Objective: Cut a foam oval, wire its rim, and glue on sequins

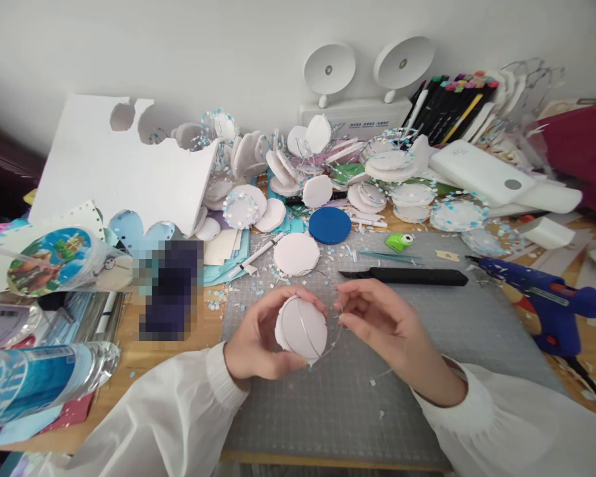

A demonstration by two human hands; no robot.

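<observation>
From my far-off seat, the mat (pixel 298 424) on the table (pixel 129 384) is the landmark.

Key relation: the disc (pixel 292 331) sits in the left hand (pixel 251 344), above the mat's left-centre part, its face turned up towards me. Round — no clear long axis to note. The wire (pixel 334 344) crosses that face on a slant and bows out to the right, into the space between the hands. Left hand nearer, in contact; right hand (pixel 390 328) apart from the disc, on its right.

My hands: left curled around the disc's rim, fingers behind, thumb at the near edge. Right has its fingertips drawn close together with the wire between them; how firm, I cannot tell.

Count, on the mat: one spare disc (pixel 297 254), one knife (pixel 417 276), one tweezers (pixel 390 256), one green punch (pixel 400 242). At its far edge, one blue disc (pixel 330 226); at its far left corner, one pen (pixel 255 257). Across its right edge, one glue gun (pixel 551 291).

Beyond the mat: two lamp heads (pixel 329 69), markers (pixel 459 109) and a pile of discs (pixel 317 192) — too overlapped to count. Left of the mat: one cup (pixel 49 262), one notched board (pixel 129 165).
</observation>
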